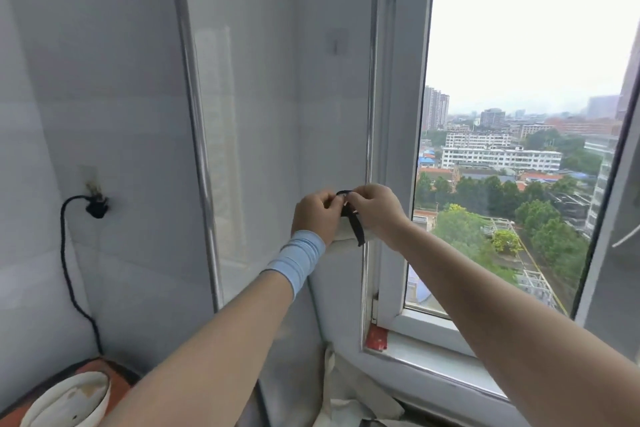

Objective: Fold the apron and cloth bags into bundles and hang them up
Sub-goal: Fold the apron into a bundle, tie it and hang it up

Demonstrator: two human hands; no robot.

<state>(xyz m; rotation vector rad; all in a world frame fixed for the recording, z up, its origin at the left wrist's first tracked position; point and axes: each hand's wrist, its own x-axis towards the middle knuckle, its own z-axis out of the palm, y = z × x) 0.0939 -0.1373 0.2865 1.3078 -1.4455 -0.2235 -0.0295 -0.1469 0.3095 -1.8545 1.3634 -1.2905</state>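
two forearms: reach up from the bottom edge and meet in the middle of the view, in front of a white tiled wall beside a window.
bowl (69, 400): white, shallow, at the lower left corner on a reddish surface; what it holds cannot be told.
loose cloth (349, 399): pale crumpled fabric lying low by the sill, below the arms.
left hand (317, 213): pale blue band (298, 258) on the wrist; fingers curled and pinching the dark strap.
right hand (375, 210): fingertips pinched on the same strap, touching the left hand's fingertips.
cloth bundle (341, 236): white folded cloth held up between both hands near the window frame, a dark strap (355, 222) looped over its top with one end hanging down.
plug and cable (97, 208): black, in a wall socket at left.
hook (335, 42): small, clear, high on the wall above the hands.
window (512, 156): shows city buildings and trees far below.
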